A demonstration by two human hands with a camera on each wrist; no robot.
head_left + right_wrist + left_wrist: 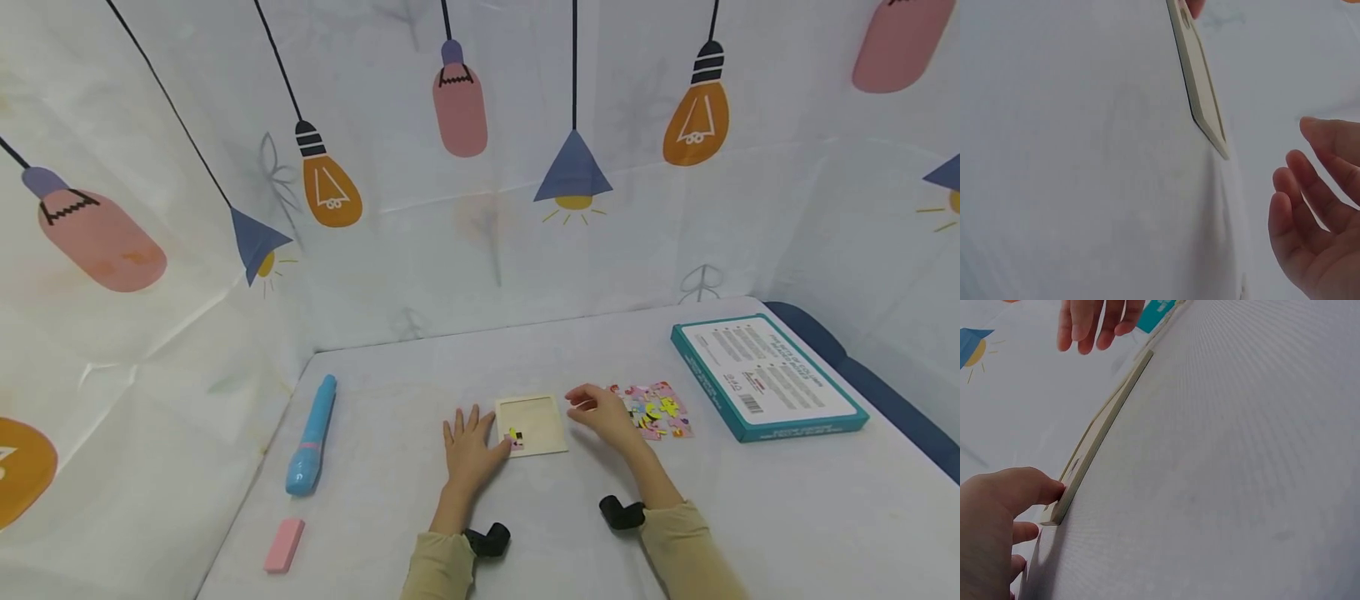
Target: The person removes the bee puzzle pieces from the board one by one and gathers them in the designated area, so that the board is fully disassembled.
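A shallow wooden puzzle tray point(536, 417) lies on the table with one puzzle piece point(514, 437) in its lower left corner. My left hand point(468, 450) lies at the tray's left side, fingers spread, its thumb pressing down at that corner beside the piece. In the left wrist view the thumb point(1035, 489) rests over the tray's edge. My right hand point(606, 414) hovers between the tray and the loose puzzle pieces point(662, 408), with its fingers loosely bent. The right wrist view shows nothing between those fingers point(1310, 187). Part of the loose pieces is hidden behind the right hand.
A teal and white box point(772, 375) lies at the back right. On the left are a blue pen-shaped object point(311, 437) and a pink block point(284, 546). A white sheet printed with lamps point(495, 250) hangs behind the table. Black wrist mounts point(489, 541) sit on both wrists.
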